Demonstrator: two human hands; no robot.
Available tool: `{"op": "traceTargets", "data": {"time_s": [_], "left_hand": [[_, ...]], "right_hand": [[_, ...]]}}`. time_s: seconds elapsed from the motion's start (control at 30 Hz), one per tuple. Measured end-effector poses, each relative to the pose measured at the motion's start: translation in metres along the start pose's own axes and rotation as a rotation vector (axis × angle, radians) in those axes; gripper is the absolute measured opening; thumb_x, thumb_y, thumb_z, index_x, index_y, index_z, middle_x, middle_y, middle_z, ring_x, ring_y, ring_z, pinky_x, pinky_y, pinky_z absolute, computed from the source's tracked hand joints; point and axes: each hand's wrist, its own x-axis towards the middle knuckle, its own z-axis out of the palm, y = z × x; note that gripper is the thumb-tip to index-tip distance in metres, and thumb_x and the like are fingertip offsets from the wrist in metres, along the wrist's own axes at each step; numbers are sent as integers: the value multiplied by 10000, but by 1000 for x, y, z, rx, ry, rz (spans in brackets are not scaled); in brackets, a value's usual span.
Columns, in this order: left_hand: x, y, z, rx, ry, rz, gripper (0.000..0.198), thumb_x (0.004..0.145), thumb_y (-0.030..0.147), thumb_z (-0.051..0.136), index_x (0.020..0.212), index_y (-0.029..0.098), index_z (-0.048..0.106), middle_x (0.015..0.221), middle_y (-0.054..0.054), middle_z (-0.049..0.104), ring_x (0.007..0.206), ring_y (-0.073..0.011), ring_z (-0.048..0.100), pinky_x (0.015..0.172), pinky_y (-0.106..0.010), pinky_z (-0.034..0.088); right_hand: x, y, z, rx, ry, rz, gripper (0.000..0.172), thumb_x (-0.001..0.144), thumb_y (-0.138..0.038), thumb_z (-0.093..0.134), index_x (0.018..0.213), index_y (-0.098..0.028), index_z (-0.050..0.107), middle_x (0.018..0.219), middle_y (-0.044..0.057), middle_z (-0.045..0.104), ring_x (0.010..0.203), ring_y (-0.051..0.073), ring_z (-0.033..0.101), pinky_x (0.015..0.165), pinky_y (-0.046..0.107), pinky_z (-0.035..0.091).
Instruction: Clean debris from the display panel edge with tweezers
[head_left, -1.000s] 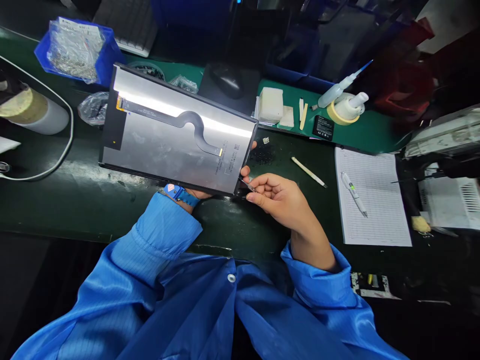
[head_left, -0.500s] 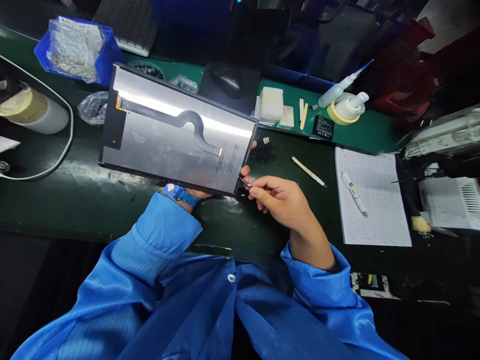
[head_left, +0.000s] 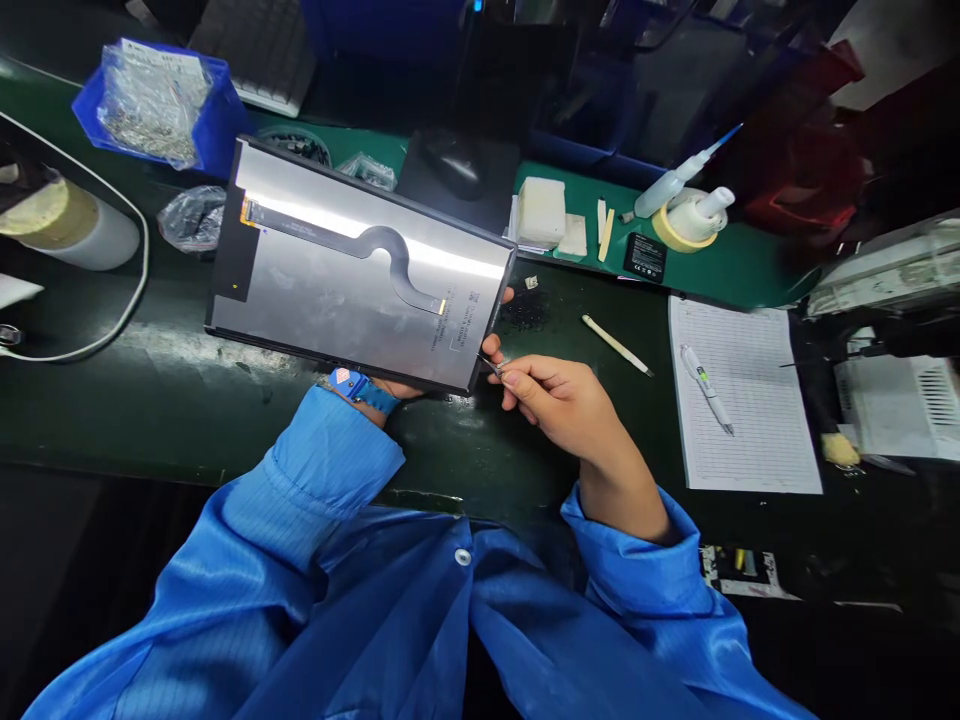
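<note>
A tablet display panel [head_left: 322, 290] is held above the bench, its silvery back facing me and tilted. An S-shaped black flex cable [head_left: 386, 245] runs across that back. My left hand [head_left: 397, 388] grips the panel from underneath; its fingertips show past the right edge, and the rest is hidden. A blue wrist strap circles that wrist. My right hand [head_left: 551, 395] pinches a thin metal tool, perhaps tweezers [head_left: 491, 367], whose tip meets the panel's lower right corner. The exact kind of tool is too small to make out.
A white stick tool [head_left: 619, 345] and dark crumbs [head_left: 525, 308] lie right of the panel. Farther right is a paper form [head_left: 750, 400] with a pen [head_left: 707, 390]. Behind stand a white block [head_left: 541, 212], a dropper bottle [head_left: 667, 190] and a blue bin [head_left: 217, 115]. A white cable [head_left: 142, 270] curves at left.
The panel has turned slightly, its left end shifting a little to the right and down. The thin tool at the corner has tilted slightly; both hands keep their grip.
</note>
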Motion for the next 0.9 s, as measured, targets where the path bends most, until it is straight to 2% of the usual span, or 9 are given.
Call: {"op": "traceTargets", "data": {"time_s": [0.13,0.2,0.33,0.47,0.6,0.67,0.73,0.8,0.9], "left_hand": [[0,-1,-2,4,14,-10,852,941,531,411,1603,34,212,932,-132,697,915,-241,691,860,-394,554],[0,-1,-3,6,19,-16,823,942,525,413,1595,53,244,935,-124,696,933,-248,691,887,-424,554],[-1,-1,-1,18,24,-18,755,969,469,385,1585,52,258,917,-118,696,933,-265,696,886,-439,548],[0,-2,2,12,37,-21,794,935,483,435,1573,39,272,923,-132,696,890,-273,698,866,-444,542],[-1,-1,-1,-2,64,-21,697,920,492,462,1493,94,434,904,-124,689,913,-280,679,908,-472,516],[-2,1,-2,-28,73,-25,649,890,531,507,1405,138,542,917,-122,688,906,-290,668,916,-482,506],[-4,3,0,-71,88,-44,639,846,550,576,1377,195,578,945,-102,675,908,-290,659,904,-494,513],[-5,5,4,-80,121,-43,588,849,471,606,1386,234,563,946,-70,639,829,-224,644,788,-409,538],[-3,5,10,-86,198,-13,396,934,318,492,1305,225,594,816,-28,538,641,-120,533,590,-232,423]], "right_hand": [[0,3,2,117,0,58,375,780,-516,821,920,-189,702,640,-32,615,494,86,503,456,227,394],[0,3,2,89,-9,72,383,814,-549,779,912,-185,709,617,-31,601,465,93,502,431,233,390],[0,1,0,-4,5,2,377,898,-555,679,841,-185,728,705,18,682,489,92,504,455,244,400],[0,-1,-1,78,-9,32,325,831,-502,767,903,-187,728,661,-12,652,466,77,446,431,230,348],[-2,0,-2,100,-51,40,310,841,-475,767,913,-174,739,656,-8,659,456,74,461,427,227,358],[-2,2,-3,113,-42,18,323,872,-491,738,941,-176,749,675,6,685,477,91,516,454,238,416],[-1,3,-4,133,19,-29,353,892,-531,707,938,-185,757,708,26,710,548,125,600,534,272,503],[2,3,-6,138,108,-130,380,903,-566,680,883,-196,762,768,51,734,659,163,662,639,321,554],[8,1,-9,54,227,-308,380,908,-561,677,790,-211,765,846,77,741,828,203,684,800,381,558]]}}
